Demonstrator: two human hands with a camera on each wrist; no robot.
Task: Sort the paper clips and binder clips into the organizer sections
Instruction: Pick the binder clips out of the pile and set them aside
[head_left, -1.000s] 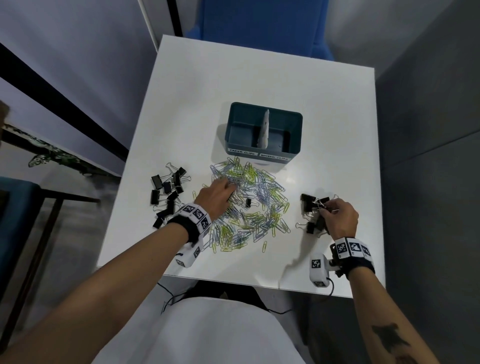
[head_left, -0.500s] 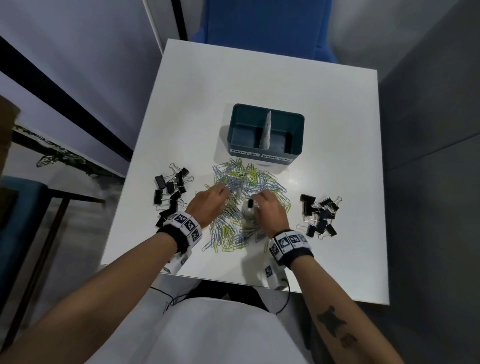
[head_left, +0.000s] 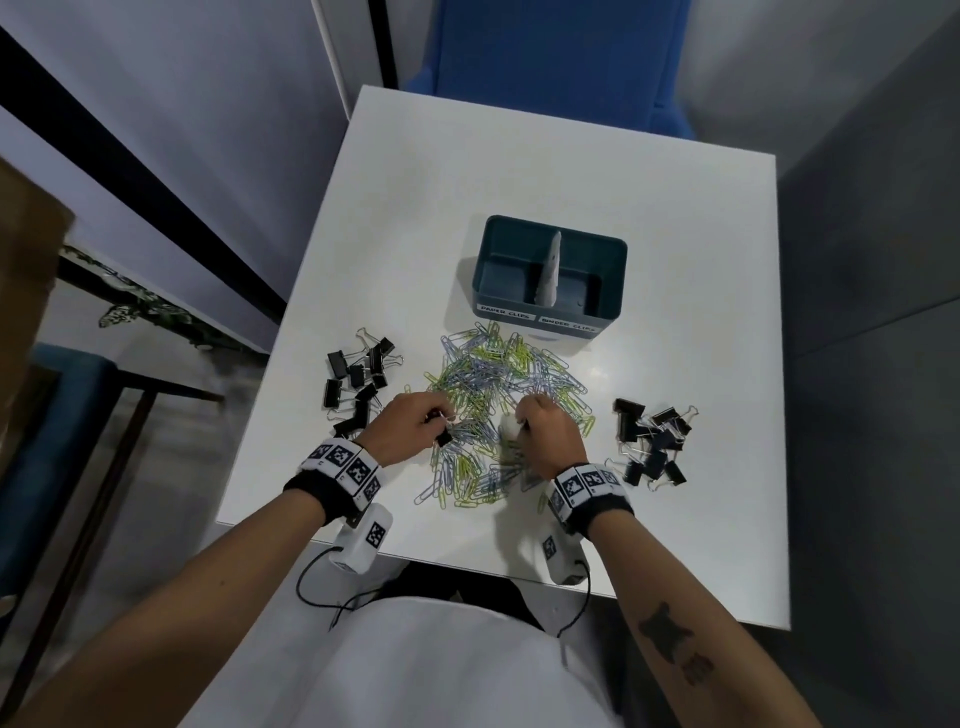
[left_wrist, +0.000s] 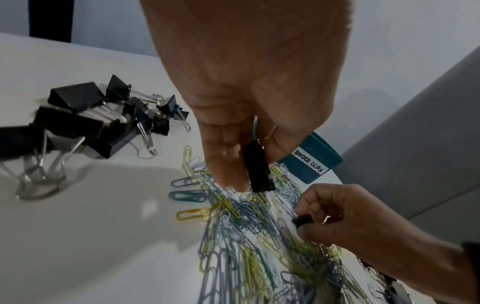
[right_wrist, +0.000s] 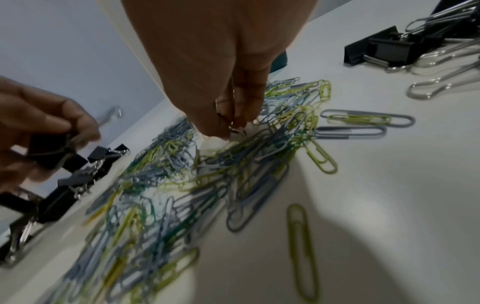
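Note:
A heap of blue, green and yellow paper clips (head_left: 498, 395) lies in front of the teal two-section organizer (head_left: 612, 291), which is labelled PAPER CLIPS and BINDER CLIPS. My left hand (head_left: 439, 423) hovers over the heap's left side and grips a black binder clip (left_wrist: 258, 170) between thumb and fingers. My right hand (head_left: 524, 415) reaches down into the middle of the heap. It pinches a small black binder clip (left_wrist: 302, 220) by its wire handles (right_wrist: 235, 127). Both organizer sections look empty.
One group of black binder clips (head_left: 358, 379) sits left of the heap and another (head_left: 652, 441) sits right of it. The white table (head_left: 519, 156) ends close behind my wrists. A blue chair (head_left: 561, 62) stands beyond the far edge.
My right hand left the right-hand binder clip group and moved left into the paper clip heap, where it pinched a clip. My left hand drew back slightly and now holds a black binder clip.

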